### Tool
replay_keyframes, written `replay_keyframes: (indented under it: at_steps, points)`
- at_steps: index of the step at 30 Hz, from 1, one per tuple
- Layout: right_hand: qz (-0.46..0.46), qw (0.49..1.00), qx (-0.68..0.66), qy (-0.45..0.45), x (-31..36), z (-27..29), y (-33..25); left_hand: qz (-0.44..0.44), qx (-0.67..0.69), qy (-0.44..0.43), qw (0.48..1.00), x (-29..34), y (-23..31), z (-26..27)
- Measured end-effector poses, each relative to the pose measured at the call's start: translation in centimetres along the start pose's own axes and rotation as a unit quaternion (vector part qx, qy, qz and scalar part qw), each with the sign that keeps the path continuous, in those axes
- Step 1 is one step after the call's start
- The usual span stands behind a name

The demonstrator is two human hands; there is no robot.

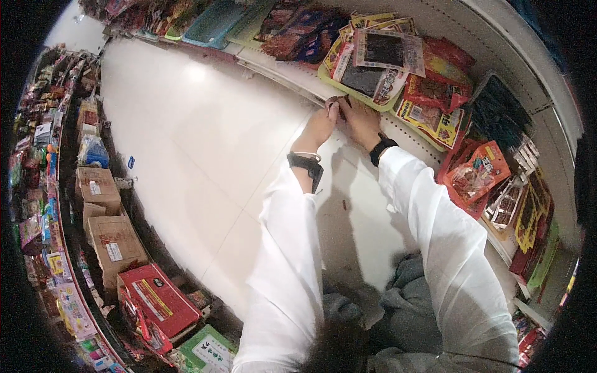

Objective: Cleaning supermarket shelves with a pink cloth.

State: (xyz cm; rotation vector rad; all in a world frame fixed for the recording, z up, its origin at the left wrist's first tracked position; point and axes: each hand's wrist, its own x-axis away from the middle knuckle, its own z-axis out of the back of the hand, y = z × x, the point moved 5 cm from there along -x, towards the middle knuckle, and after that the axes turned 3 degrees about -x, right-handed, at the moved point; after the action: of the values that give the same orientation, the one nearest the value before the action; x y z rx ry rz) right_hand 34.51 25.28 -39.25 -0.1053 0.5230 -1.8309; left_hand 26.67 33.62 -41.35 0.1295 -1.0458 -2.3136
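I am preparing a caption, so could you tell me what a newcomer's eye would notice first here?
First, probably, the white sleeves stretching up from the lower edge, with the left hand and right hand close together at the front edge of the shelf. Next is the yellow-green tray just beyond the right hand, heaped with packets. Lower left, a red box stands out.

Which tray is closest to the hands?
The yellow-green tray with dark, flat packets: its edge is beside the right hand. The other trays sit farther off.
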Motion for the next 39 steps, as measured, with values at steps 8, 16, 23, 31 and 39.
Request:
replay_keyframes:
  at_steps: [8,16,23,31,39]
  points:
    - [0.020,0.995,0.001,0.094,0.0,-0.8,0.6,0.009,-0.024,0.146,0.989,0.4,3.2,0.4]
    - [0.027,0.993,-0.107,-0.029,-1.8,-1.6,1.8,-0.078,-0.145,0.239,0.957,0.7,3.5,-0.1]
    - [0.071,0.990,-0.123,-0.002,-2.0,-1.8,2.8,-0.088,-0.222,0.215,0.947,-1.0,3.5,-0.4]
    - [0.111,0.988,-0.106,0.024,-2.9,-3.4,4.6,-0.094,-0.283,0.289,0.910,-3.2,1.8,-2.1]
    - [0.126,0.983,-0.134,-0.020,-4.1,-2.5,3.3,0.000,-0.280,0.176,0.944,-4.9,0.9,-1.4]
